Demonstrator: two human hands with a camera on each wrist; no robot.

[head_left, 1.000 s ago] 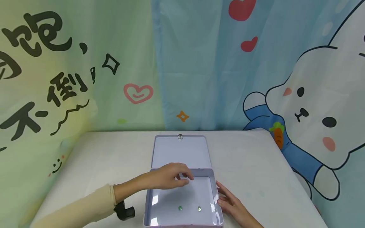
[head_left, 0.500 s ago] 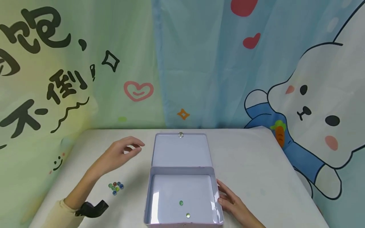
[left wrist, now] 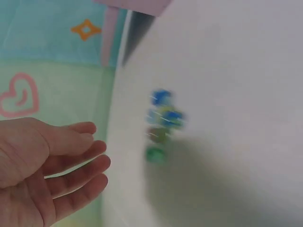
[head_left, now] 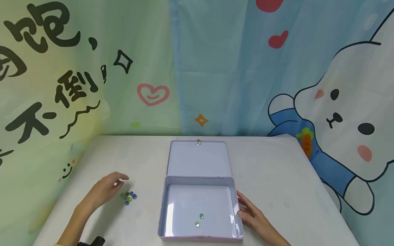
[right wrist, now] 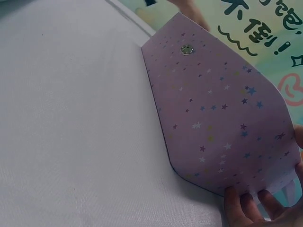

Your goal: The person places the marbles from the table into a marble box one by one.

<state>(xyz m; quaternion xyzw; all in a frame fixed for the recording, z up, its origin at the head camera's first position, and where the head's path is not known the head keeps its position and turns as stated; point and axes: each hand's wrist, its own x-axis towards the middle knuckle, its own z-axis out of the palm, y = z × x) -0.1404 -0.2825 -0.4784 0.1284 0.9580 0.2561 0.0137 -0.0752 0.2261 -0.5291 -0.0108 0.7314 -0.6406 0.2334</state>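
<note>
Table (head_left: 292,191): free lane between marble cluster (head_left: 130,199) and box (head_left: 200,238), running to far edge; left hand (head_left: 106,189) at cluster's far-left side. Box walls block sideways passage, entry from above free, two marbles (head_left: 201,216) sitting toward near wall. Lid (head_left: 199,159) takes up far side, right hand (head_left: 253,217) the right wall; wide room from there to table's right edge

Soft, even light brightens the head view, where white glare streaks the inside of a box (head_left: 198,180) and a soft-edged shadow falls on the tabletop (head_left: 261,164) near the left hand (head_left: 106,188). Marbles (left wrist: 171,117) blur beside broad grey shade in the left wrist view; the dimmer right wrist view renders printed stars (right wrist: 244,101) fairly crisply.
</note>
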